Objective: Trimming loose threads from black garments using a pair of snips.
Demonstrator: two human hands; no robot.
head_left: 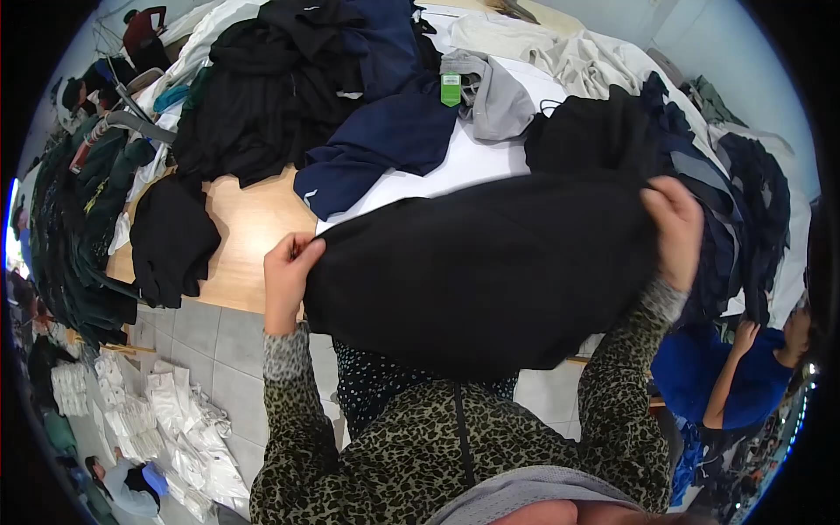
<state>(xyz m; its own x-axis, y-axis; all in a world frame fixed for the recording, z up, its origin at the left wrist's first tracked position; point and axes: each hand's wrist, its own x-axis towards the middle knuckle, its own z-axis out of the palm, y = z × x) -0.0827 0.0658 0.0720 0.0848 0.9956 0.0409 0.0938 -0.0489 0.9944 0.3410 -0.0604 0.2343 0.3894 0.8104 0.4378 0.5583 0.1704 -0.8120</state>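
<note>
A black garment [490, 271] is stretched out between my two hands, in front of my body and over the table's near edge. Its exact kind cannot be told. At its left end my left hand [290, 271] pinches the fabric with the thumb on top. My right hand [674, 227] grips the upper right end, slightly blurred. Beyond the cloth lies a navy garment [385, 144] on the white tabletop [402, 185]. Further back is a grey garment [499, 101] with a green tag [450, 89]. Another black garment [595, 131] sits just behind the right end of the held cloth.
A large black clothes pile [262, 87] covers the back left, and a black piece [173, 241] hangs at the wooden table edge [245, 236]. Navy clothes [757, 201] heap at right, near a person in blue [717, 372]. White bundles [184, 420] lie on the floor at left.
</note>
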